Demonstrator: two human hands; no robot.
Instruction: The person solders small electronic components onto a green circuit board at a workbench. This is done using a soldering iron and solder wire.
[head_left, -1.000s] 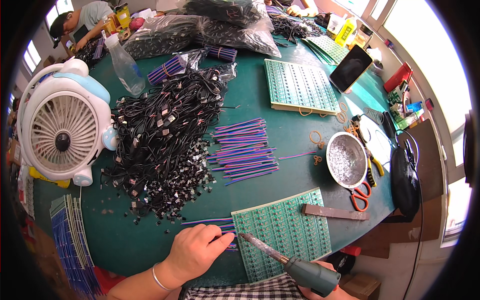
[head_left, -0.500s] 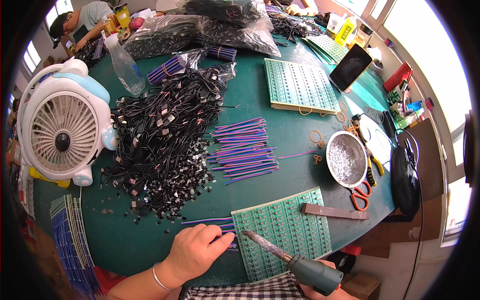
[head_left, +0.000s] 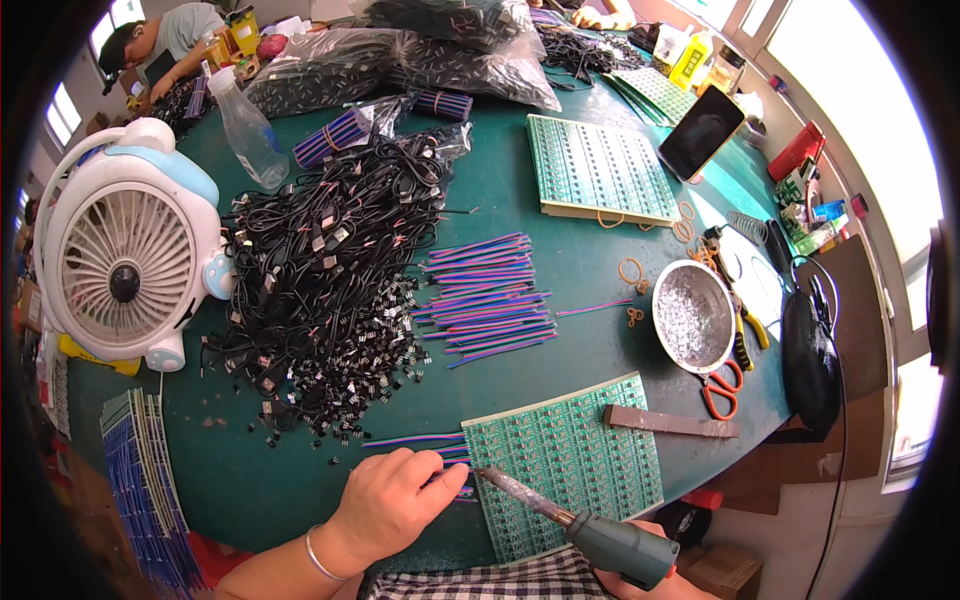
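While I am watching from the head view, my left hand (head_left: pixel 392 503) is pinching the striped ribbon wire (head_left: pixel 420 441) shut against the near-left edge of the green circuit panel (head_left: pixel 570 455). My right hand (head_left: pixel 655 588) is gripping the soldering iron (head_left: pixel 570 520), its long axis running up-left so the tip is meeting the wire ends at that edge. Right of the panel, a metal bar (head_left: pixel 672 422) is lying; beyond it, the wire bundles (head_left: pixel 490 298) and black cable heap (head_left: pixel 320 290) are leaving open table (head_left: pixel 590 270) between.
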